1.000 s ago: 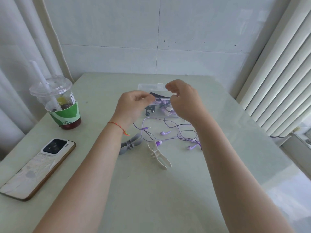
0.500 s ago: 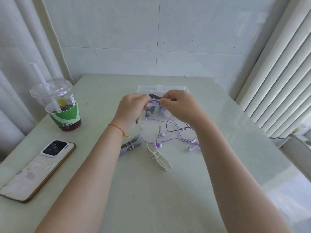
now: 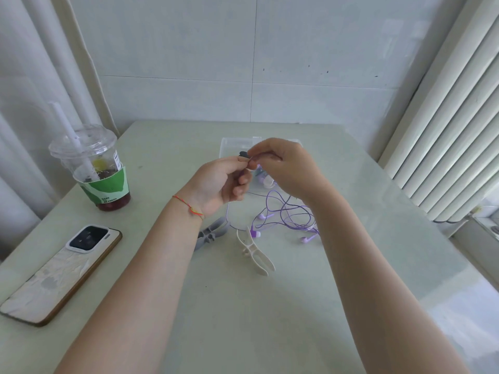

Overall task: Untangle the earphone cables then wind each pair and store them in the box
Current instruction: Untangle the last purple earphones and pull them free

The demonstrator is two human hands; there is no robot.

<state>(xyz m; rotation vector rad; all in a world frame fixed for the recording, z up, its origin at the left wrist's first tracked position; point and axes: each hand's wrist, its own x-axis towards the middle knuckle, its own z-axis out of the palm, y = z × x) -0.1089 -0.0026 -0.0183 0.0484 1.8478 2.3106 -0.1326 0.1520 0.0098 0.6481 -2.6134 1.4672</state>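
Phone (image 3: pixel 60 273): lies camera side up at the left edge of the table (image 3: pixel 243 319), in a pale case.

Drink cup (image 3: pixel 93 168): clear plastic, domed lid, white straw, green sleeve; stands behind the phone, apart from it.

Left hand (image 3: pixel 216 184): raised above the table centre, red string at the wrist; fingers (image 3: pixel 243 182) curled, thumb and forefinger pinched on a purple cable.

Grey winder (image 3: pixel 212 233): flat on the table, below the left wrist.

White winder (image 3: pixel 255 251): flat on the table, just right of the grey one.

Right hand (image 3: pixel 286 168): fingertips meet those of the left hand, pinched on the same cable.

Earphone cables (image 3: pixel 286 214): purple, in a loose tangle on the table under the right wrist, earbuds at the near edge; one strand rises to the hands.

Box (image 3: pixel 232 145): clear plastic, behind the hands, mostly hidden; contents unclear.
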